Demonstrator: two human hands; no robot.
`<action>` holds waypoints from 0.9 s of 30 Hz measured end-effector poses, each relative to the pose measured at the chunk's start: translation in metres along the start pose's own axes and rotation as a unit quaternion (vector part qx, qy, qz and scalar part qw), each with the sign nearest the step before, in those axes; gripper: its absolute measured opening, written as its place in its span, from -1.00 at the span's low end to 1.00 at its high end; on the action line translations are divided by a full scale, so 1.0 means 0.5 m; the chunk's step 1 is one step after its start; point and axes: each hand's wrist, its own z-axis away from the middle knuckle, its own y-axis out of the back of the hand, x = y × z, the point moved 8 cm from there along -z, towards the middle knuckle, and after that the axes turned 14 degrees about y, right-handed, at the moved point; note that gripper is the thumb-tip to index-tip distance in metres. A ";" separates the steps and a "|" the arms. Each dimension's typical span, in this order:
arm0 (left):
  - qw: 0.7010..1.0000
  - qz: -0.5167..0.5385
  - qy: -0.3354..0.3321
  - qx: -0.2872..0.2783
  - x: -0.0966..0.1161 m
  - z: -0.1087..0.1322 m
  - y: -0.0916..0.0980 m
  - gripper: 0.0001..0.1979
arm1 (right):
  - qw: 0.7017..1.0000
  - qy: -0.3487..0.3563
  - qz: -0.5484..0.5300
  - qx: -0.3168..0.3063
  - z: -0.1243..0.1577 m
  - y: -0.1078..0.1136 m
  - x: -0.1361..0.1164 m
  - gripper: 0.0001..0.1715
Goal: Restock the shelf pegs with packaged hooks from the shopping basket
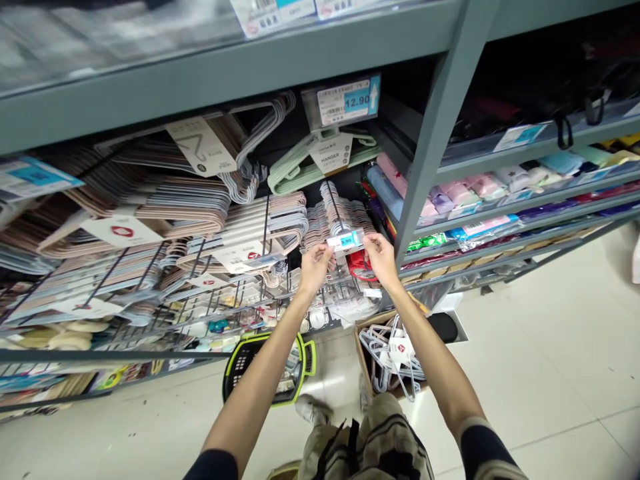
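Note:
Both arms reach out to a price tag point(346, 241) in a clear holder at the front of the hanger shelf. My left hand point(316, 267) pinches its left end, and my right hand point(380, 258) has its fingers closed on the right end. Behind the tag, grouped hangers point(333, 207) stick out with their hooks forward. A pack of green hangers point(325, 157) with a white card hangs above, below a tag reading 12.90. Something red point(361, 265) lies just under the right fingers.
Bundled hangers point(190, 210) fill the shelves to the left. A black and green basket point(309, 359) and a cardboard box point(361, 353) of hangers stand on the floor near my feet. A grey shelf post point(435, 120) rises right of my hands, with packaged goods point(465, 192) beyond it.

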 end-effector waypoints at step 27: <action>0.870 -0.470 -0.123 0.086 -0.189 -0.210 0.110 -0.15 | 0.783 0.083 0.580 -0.209 -0.076 0.014 0.206 -0.24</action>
